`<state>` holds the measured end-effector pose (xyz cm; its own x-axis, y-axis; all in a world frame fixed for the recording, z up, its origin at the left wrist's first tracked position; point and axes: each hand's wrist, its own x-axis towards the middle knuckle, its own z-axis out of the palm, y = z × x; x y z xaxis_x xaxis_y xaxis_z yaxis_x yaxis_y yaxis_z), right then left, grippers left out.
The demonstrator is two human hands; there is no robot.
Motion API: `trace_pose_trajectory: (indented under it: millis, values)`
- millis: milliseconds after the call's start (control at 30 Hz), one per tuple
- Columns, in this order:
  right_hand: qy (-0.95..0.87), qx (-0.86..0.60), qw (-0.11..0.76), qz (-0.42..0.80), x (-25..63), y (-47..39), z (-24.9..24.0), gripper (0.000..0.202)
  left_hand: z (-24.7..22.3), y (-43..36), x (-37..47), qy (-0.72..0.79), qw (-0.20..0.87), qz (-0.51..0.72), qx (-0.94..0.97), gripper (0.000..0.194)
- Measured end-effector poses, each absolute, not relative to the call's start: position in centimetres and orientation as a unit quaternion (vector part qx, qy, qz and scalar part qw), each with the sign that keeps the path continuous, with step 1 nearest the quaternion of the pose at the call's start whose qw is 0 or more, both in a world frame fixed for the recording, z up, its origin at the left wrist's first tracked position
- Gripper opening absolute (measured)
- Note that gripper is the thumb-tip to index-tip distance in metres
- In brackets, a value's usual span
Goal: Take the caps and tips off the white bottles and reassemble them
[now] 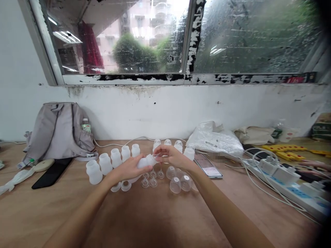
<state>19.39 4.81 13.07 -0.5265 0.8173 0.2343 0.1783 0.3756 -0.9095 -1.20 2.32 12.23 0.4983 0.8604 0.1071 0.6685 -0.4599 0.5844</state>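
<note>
My left hand [131, 168] is wrapped round a frosted white bottle [143, 162], which lies tilted with its neck to the right. At that neck, the fingers of my right hand [167, 155] pinch a small clear piece, perhaps a teat. Several open white bottles [105, 164] stand in a slanting row on the left. Below my hands are white rings [126, 186] and several clear teats [153, 182]. Clear domed caps [175, 185] sit to the right of the teats. Behind my right hand stand bottles with clear tops [178, 144].
A grey backpack [59, 131] and a black phone [51, 174] are on the left. To the right are a lit phone [208, 166], a plastic bag [214, 139], a power strip [292, 187] with loose cables, and yellow parts [284, 148]. A wall and window rise behind.
</note>
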Motion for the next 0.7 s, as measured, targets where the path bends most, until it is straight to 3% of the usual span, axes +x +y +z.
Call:
trace_pose_trajectory:
  millis: [300, 433, 567, 700]
  values:
    - [-0.723, -0.423, 0.324, 0.440, 19.3, 4.9, 12.6, 0.034, 11.7, 2.8, -0.8, 0.420, 0.271, 0.236, 0.834, 0.041]
    - [-0.720, -0.400, 0.375, 0.425, 19.3, 5.4, 12.5, 0.027, 10.7, 3.6, -0.7, 0.435, 0.241, 0.247, 0.832, 0.037]
    - [-0.717, -0.427, 0.446, 0.324, 19.6, 5.4, 13.0, 0.018, 10.5, 4.3, -0.9, 0.459, 0.210, 0.291, 0.813, 0.039]
    - [-0.714, -0.449, 0.452, 0.290, 20.0, 5.1, 13.6, 0.015, 12.1, 5.0, -0.6, 0.460, 0.154, 0.323, 0.813, 0.037]
